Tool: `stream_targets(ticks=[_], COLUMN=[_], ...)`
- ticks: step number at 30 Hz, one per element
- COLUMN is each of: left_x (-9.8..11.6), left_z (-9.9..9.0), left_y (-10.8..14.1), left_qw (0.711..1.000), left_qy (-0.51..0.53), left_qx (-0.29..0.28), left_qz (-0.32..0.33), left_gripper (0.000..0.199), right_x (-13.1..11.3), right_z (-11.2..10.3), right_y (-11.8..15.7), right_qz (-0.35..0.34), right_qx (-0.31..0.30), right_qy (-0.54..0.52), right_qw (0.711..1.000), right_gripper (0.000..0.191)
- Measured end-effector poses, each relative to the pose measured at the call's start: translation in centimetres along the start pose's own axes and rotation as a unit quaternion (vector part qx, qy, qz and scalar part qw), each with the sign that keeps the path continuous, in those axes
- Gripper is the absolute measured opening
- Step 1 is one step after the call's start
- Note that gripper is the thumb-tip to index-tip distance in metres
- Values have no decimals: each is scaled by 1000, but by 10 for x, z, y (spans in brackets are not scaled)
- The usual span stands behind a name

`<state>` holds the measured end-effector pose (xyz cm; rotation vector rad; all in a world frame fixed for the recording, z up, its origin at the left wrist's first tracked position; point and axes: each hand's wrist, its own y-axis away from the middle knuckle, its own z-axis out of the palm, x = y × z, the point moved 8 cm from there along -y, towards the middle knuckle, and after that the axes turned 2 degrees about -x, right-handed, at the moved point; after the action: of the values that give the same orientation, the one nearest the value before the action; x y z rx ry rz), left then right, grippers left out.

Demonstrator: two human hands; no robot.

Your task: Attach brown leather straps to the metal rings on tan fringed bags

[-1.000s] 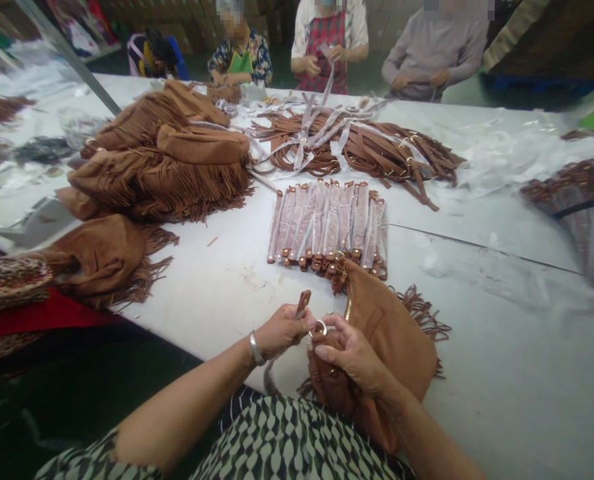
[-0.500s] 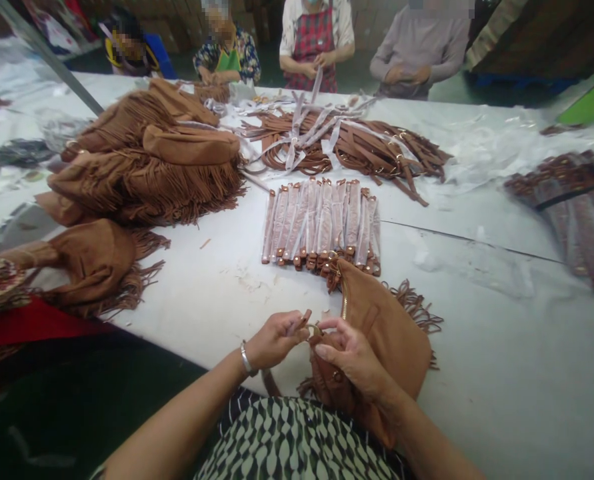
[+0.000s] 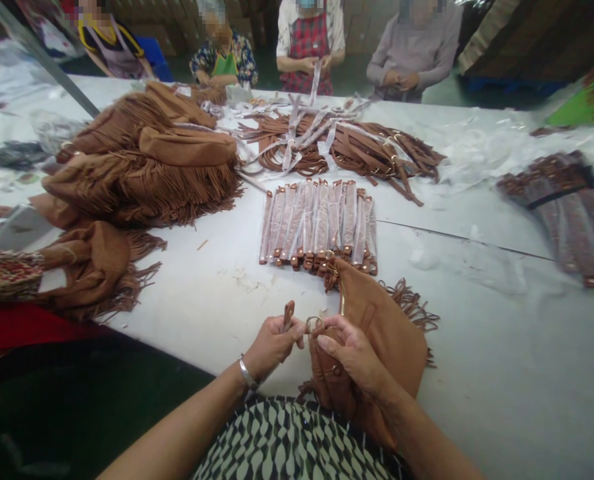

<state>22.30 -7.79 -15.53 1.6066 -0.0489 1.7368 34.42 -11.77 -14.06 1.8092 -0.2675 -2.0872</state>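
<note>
A brown fringed handbag (image 3: 381, 320) lies on the table against my body, its gold zip on the left edge. My right hand (image 3: 351, 350) pinches the bag's near corner beside a metal ring (image 3: 315, 323). That ring stands up between my two hands. My left hand (image 3: 274, 343) is closed around a brown leather strap (image 3: 289, 312), whose end with a hole or stud pokes up above the fingers. The left fingertips are at the ring's left side; whether they touch it I cannot tell. Beyond the bag lies a row of plastic-wrapped straps (image 3: 317, 223).
Fringed bags (image 3: 147, 153) are heaped at the left, long brown straps (image 3: 347, 143) farther back. Another wrapped bundle (image 3: 561, 207) lies at the right. A co-worker's patterned sleeve (image 3: 9, 277) reaches in beside a bag (image 3: 107, 260) at the left. Several people stand across the table.
The strap end in my left hand has turned more upright, and the ring shows more clearly. My right hand stays on the bag. At the left, the co-worker's sleeve reaches farther in.
</note>
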Motion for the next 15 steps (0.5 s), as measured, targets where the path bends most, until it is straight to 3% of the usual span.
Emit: stream_targets(ticks=[5, 8, 12, 15], left_x=[-12, -12, 12, 38], left_z=[2, 1, -1, 11], left_y=[9, 7, -1, -9], left_qw=[995, 995, 986, 947], left_qy=[45, 6, -134, -281], left_qx=[84, 86, 27, -82], left_qz=[33, 43, 98, 135], left_gripper=[36, 34, 33, 32], right_x=[4, 2, -6, -12], right_z=[8, 13, 11, 11], right_y=[-3, -2, 0, -1], right_qz=[23, 38, 25, -4], right_qx=[-15, -28, -31, -56], right_qy=[-29, -15, 36, 96], right_qw=[999, 999, 999, 994], right_gripper=[27, 27, 18, 15])
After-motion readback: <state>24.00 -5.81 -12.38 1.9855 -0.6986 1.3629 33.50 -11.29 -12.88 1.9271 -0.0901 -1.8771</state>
